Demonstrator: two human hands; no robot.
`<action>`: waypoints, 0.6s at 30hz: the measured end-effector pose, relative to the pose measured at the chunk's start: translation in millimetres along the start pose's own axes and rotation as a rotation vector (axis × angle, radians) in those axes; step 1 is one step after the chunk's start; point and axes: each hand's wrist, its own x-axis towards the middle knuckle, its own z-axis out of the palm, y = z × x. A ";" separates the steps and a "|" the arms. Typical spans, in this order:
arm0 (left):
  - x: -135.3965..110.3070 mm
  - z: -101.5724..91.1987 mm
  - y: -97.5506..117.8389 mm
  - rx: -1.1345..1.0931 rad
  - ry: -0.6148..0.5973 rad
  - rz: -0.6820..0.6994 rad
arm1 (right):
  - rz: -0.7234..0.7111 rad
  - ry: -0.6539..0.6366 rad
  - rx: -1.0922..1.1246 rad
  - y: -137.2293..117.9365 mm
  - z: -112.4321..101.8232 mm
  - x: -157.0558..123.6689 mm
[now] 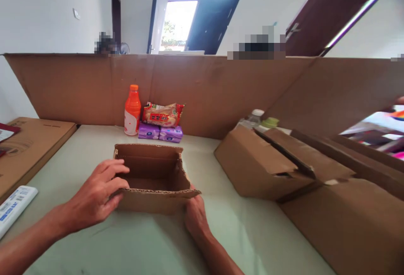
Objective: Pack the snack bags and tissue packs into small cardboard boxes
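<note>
A small open-topped cardboard box point(151, 201) sits on the pale table in front of me, and nothing shows inside it. My left hand point(102, 189) is at its left side, fingers curled over the rim at the front left corner and thumb near the front wall. At the front right corner, my right hand point(197, 214) grips the box from outside, its fingers partly hidden behind the corner. Beyond the box stand an orange drink bottle point(133, 111) and purple tissue packs point(160, 133), with a red-and-beige snack bag point(162, 114) lying on top of them.
A tall cardboard partition point(195, 90) runs along the back. Larger cardboard boxes point(259, 157) stand on the right, with a clear bottle point(256, 117) and a green cap point(270, 122) behind. On the left lie a flat carton point(38, 140) and a white-and-blue package point(15, 207). People are beyond the partition.
</note>
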 end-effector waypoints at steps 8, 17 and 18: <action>-57.1 71.8 -28.9 -0.412 0.315 -0.590 | -0.012 -0.080 -0.094 -22.8 3.1 -9.5; -44.4 143.6 -46.8 -0.705 0.341 -0.766 | -0.198 -0.218 -0.434 -33.4 -19.1 26.5; -43.8 146.3 -46.4 -0.684 0.346 -0.752 | -0.222 -0.203 -0.477 -39.5 -24.8 43.2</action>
